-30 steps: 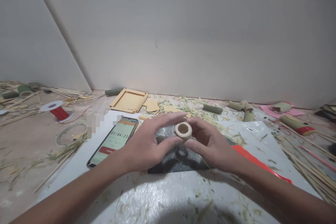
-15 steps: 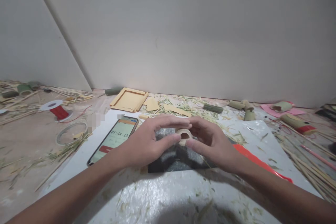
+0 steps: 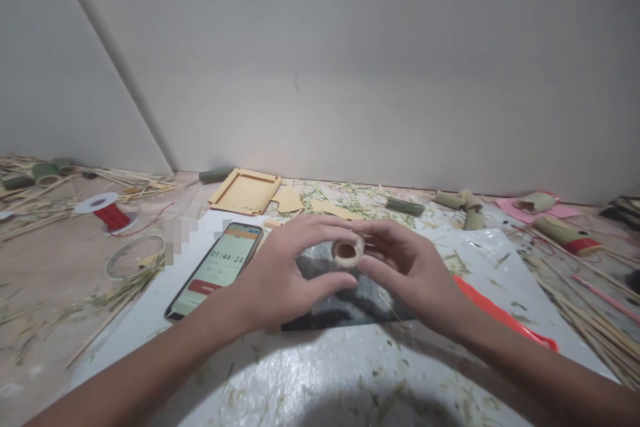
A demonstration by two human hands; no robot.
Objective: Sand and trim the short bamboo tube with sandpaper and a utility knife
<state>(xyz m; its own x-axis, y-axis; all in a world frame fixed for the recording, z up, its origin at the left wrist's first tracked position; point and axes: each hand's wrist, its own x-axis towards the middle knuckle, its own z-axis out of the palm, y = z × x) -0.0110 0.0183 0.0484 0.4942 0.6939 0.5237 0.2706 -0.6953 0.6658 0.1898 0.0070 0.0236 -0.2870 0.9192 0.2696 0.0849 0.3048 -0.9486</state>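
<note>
A short, pale bamboo tube [image 3: 358,247] is raised over a dark sheet [image 3: 330,310], its hollow end turned towards me. My right hand [image 3: 405,260] grips it from the right, the thumb by its lower edge and the fingers behind, partly hidden. Over on the left, my left hand [image 3: 295,270] has its thumb and fingers spread apart. Its fingers stretch across the top of the tube, and I cannot tell whether they touch it. The left thumb lies below the tube, clear of it.
A phone [image 3: 215,273] showing a timer lies left of the hands, near a spool of red thread [image 3: 113,213] and a tape roll [image 3: 135,257]. Behind are a yellow tray [image 3: 250,190], bamboo pieces [image 3: 405,205] and shavings. An orange-red strip [image 3: 505,313] and thin sticks [image 3: 590,327] lie right.
My left thumb has dropped away from the tube, widening the gap to the fingers. The tube has shifted slightly left and up, showing more of its hollow end, still in my right hand.
</note>
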